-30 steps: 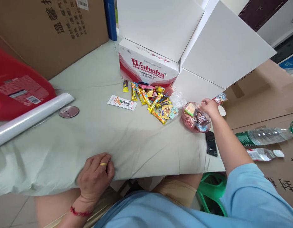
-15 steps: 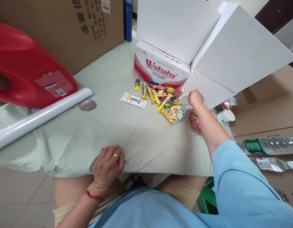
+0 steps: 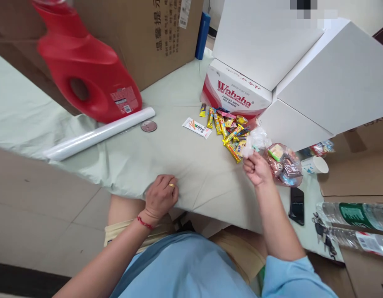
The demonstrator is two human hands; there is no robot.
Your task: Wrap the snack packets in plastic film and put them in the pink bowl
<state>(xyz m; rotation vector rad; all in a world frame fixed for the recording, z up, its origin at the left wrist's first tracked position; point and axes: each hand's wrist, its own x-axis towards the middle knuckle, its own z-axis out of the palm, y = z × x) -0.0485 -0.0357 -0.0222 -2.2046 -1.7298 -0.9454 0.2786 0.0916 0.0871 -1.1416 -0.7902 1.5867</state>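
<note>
My right hand (image 3: pixel 257 167) pinches the edge of a thin clear plastic bag (image 3: pixel 258 137). The bag stretches back toward the white boxes and partly hides the wrapped snacks (image 3: pixel 230 134) piled beside it. Close to my right wrist sits a round reddish see-through dish (image 3: pixel 286 179) with several packaged treats in it. My left hand (image 3: pixel 162 193), fingers curled under, rests on the cloth at the table's near edge, with nothing visible in it. A white snack packet (image 3: pixel 196 127) lies flat, left of the pile.
Behind the pile stand a Wahaha carton (image 3: pixel 228 93) and large white boxes (image 3: pixel 328 78). Leftward are a red jug (image 3: pixel 98 74), a plastic-film roll (image 3: pixel 101 134) and a round metal disc (image 3: pixel 148 126). On the right are a paper cup (image 3: pixel 315 164), phone (image 3: pixel 297 206), keys (image 3: pixel 323 234) and bottles (image 3: pixel 352 215).
My right hand has drawn back toward me from beside the white box, pulling the plastic bag's edge along. The view has swung, bringing the phone and keys into sight. My left hand stays on the table edge.
</note>
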